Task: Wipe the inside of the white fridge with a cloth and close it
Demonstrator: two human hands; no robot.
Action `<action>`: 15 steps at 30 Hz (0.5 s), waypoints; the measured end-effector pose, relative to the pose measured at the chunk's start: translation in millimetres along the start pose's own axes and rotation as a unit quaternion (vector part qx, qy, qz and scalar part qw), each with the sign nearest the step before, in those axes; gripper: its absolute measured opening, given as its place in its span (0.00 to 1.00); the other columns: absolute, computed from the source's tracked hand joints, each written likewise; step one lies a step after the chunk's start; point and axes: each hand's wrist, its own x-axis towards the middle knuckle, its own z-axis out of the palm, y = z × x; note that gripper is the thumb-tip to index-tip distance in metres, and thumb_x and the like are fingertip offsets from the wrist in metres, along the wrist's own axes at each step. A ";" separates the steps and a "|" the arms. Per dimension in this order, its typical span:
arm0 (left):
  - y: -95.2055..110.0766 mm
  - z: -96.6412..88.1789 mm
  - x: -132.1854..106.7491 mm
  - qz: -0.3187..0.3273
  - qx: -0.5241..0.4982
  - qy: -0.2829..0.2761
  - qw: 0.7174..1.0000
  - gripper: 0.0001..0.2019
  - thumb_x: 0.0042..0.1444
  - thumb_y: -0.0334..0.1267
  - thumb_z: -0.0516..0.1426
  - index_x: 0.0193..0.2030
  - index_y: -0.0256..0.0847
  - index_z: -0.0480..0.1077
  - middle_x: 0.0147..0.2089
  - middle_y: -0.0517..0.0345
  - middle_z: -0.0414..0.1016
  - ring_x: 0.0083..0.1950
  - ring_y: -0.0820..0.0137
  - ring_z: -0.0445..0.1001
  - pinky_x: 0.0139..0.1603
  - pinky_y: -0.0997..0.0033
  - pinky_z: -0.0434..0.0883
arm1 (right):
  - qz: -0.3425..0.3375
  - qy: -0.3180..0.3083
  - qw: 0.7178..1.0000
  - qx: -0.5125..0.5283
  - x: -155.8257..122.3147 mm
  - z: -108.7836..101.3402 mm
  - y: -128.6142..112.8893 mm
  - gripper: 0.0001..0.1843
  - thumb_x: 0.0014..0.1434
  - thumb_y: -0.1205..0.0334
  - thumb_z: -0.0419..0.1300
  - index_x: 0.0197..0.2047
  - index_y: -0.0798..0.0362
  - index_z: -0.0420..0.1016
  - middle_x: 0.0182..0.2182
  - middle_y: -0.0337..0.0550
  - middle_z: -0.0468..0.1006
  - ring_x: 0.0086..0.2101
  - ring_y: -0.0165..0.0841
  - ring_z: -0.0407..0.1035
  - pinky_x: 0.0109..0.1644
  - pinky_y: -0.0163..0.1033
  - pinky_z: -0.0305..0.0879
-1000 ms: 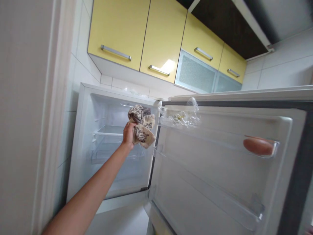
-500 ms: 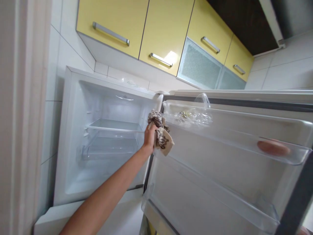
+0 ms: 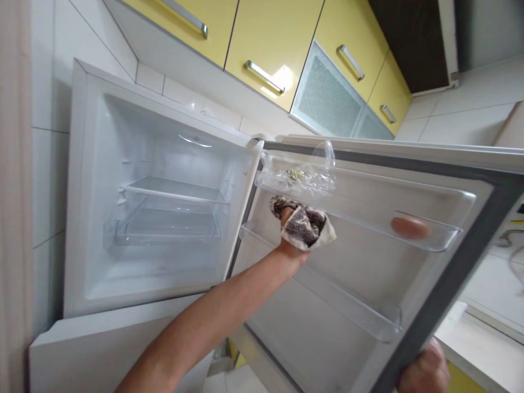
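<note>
I'm stretching my left arm (image 3: 221, 314) from seven o'clock, left hand (image 3: 291, 249) clutching the cloth (image 3: 305, 226) by the door (image 3: 352, 251); at four, my right hand (image 3: 426, 370) is gripping the door's edge.

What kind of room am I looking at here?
Most likely a kitchen, perhaps in a home. The open refrigerator with its shelves, the yellow wall cabinets with metal handles, and the white wall tiles all point that way.

a crumpled brown-and-cream cloth (image 3: 305, 226) is bunched before the white, wide-open fridge door (image 3: 352, 256).
</note>
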 end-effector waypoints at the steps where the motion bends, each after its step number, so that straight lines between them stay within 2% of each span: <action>1: -5.9 4.7 -4.7 -0.003 -0.005 0.004 1.000 0.14 0.48 0.50 0.61 0.24 0.43 0.65 0.28 0.57 0.71 0.32 0.68 0.72 0.41 0.67 0.73 | 0.011 0.009 1.000 -0.016 -0.8 0.0 -7.1 0.30 0.62 0.30 0.43 0.25 0.46 0.61 0.24 0.41 0.62 0.27 0.39 0.54 0.34 0.46 0.49; 6: -38.2 33.6 -34.8 -0.062 -0.029 0.021 0.997 0.13 0.55 0.48 0.61 0.28 0.41 0.69 0.33 0.56 0.74 0.35 0.69 0.73 0.44 0.69 0.73 | -0.009 0.024 1.000 -0.013 -5.1 1.3 -30.3 0.30 0.62 0.31 0.41 0.24 0.46 0.59 0.24 0.40 0.61 0.28 0.38 0.56 0.35 0.45 0.52; 12: -87.4 80.2 -67.8 -0.133 -0.061 0.018 0.989 0.13 0.58 0.50 0.59 0.34 0.41 0.72 0.39 0.50 0.78 0.47 0.63 0.77 0.49 0.64 0.73 | -0.001 0.039 0.999 0.021 -10.8 2.9 -37.6 0.29 0.63 0.34 0.43 0.25 0.48 0.61 0.25 0.38 0.62 0.29 0.35 0.56 0.36 0.42 0.53; 15: -97.6 96.0 -76.6 -0.142 -0.089 0.017 0.986 0.13 0.59 0.50 0.58 0.35 0.41 0.73 0.39 0.51 0.77 0.45 0.64 0.77 0.47 0.66 0.74 | -0.005 0.042 0.999 0.034 -11.5 3.6 -39.9 0.29 0.63 0.34 0.43 0.24 0.48 0.60 0.24 0.37 0.62 0.29 0.34 0.56 0.35 0.42 0.54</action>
